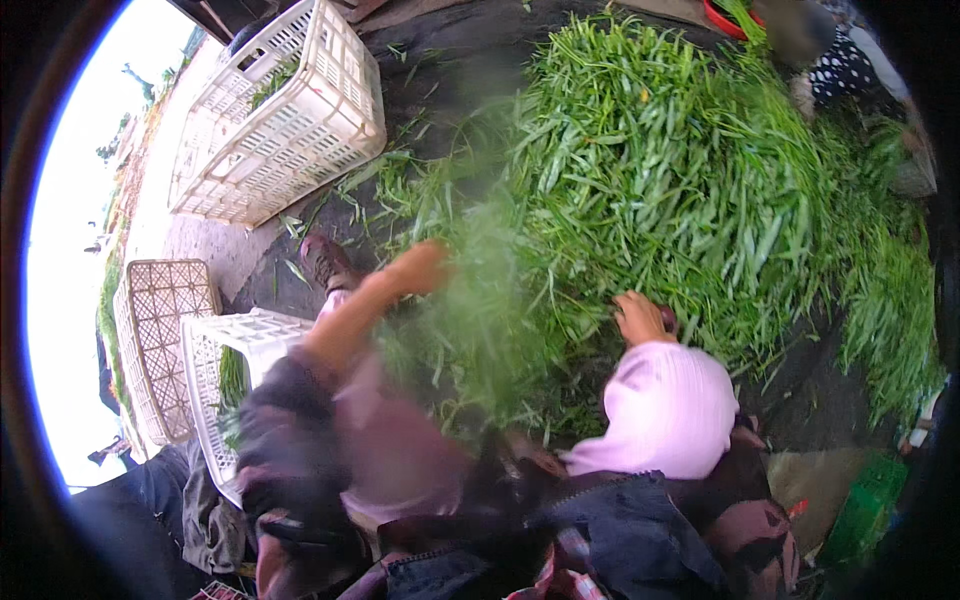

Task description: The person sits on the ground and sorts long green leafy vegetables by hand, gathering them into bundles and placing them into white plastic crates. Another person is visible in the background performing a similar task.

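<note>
My left hand [420,268], blurred by motion, is closed at one end of a bunch of leafy greens [484,300]. The bunch is a smeared green streak hanging above the dark ground sheet. My right hand [641,316] rests at the near edge of a large heap of long, narrow-leaved greens [675,172]. Its fingers point into the leaves, and whether they grip any stems is hidden. Just right of that hand shows a dark red rounded thing [667,319], perhaps a shoe toe. Loose stems [510,375] lie scattered between my hands.
White plastic crates stand at the left: a large one [300,127] holding some greens, an upended one [166,345], and one beside my leg [255,337] with greens inside. My shoe [326,259] is near them. Another person's dotted sleeve [844,67], a red basin [724,19] and a green crate [862,510] are rightward.
</note>
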A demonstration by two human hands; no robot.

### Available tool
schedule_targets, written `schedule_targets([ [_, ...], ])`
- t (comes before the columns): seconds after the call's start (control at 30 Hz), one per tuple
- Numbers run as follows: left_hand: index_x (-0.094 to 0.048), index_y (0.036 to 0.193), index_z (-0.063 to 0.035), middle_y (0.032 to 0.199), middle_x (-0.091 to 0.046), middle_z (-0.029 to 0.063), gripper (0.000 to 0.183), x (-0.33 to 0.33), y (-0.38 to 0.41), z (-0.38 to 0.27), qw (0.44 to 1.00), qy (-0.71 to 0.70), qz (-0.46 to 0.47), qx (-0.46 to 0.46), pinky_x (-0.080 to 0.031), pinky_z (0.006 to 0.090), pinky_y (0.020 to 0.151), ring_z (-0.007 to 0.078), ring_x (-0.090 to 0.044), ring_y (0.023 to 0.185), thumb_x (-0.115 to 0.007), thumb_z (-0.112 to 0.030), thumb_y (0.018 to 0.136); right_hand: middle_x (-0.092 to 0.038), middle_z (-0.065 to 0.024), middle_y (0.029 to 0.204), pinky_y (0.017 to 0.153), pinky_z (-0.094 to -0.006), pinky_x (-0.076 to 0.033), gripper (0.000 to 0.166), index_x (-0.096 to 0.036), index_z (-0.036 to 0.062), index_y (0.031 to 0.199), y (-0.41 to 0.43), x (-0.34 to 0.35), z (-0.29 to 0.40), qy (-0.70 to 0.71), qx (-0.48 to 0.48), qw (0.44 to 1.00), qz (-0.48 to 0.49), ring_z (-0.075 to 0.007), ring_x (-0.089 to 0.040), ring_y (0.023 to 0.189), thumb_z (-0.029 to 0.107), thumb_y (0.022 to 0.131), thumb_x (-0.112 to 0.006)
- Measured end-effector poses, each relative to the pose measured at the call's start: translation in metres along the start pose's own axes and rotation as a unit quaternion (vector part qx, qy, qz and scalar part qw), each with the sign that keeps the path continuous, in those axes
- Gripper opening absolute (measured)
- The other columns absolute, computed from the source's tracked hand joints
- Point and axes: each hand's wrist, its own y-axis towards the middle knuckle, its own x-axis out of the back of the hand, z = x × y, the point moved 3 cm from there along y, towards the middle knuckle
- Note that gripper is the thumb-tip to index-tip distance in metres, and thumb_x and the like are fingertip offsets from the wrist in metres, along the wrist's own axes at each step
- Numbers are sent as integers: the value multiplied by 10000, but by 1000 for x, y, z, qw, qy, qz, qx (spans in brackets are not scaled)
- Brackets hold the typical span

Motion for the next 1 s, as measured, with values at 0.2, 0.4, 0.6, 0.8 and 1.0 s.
schedule_targets([
  [0.2,-490,1376,-248,1518,-262,194,475,-33,143,-45,986,-94,-116,73,-310,598,1067,454,-270,1371,-492,-454,948,-546,-124,1023,907,-483,-395,288,-580,64,982,17,5,-13,-62,60,996,-3,-332,-491,1067,111,721,-692],
  [0.4,-538,1333,-252,1551,-195,171,416,-61,152,-53,980,-112,-69,149,-203,666,1092,412,-144,1433,-475,-437,966,-571,-172,911,908,-467,-395,258,-551,45,948,13,35,-21,56,145,987,-32,-354,-548,928,101,718,-652],
  [0.6,-612,1179,-159,1469,-325,178,366,-111,61,-88,987,-60,-96,111,-271,640,1056,398,-321,1338,-552,-402,912,-622,-201,802,651,-455,-484,289,-474,2,1041,-10,81,-36,141,-6,983,-116,-407,-622,699,149,815,-578],
  [0.8,-597,1188,-175,1318,-476,154,417,-179,-16,-139,985,-109,-33,126,-320,626,1002,391,-429,1231,-618,-418,850,-654,-163,843,656,-391,-489,234,-566,11,1076,-20,120,-28,157,-94,950,-254,-322,-645,732,203,943,-559],
  [1.0,-575,1264,-174,1333,-472,180,548,-188,-60,-151,992,-64,-58,89,-314,611,1017,399,-420,1242,-671,-453,802,-672,-179,904,665,-461,-487,210,-557,52,1085,-77,119,-67,26,-109,971,-209,-397,-649,795,211,951,-533],
])
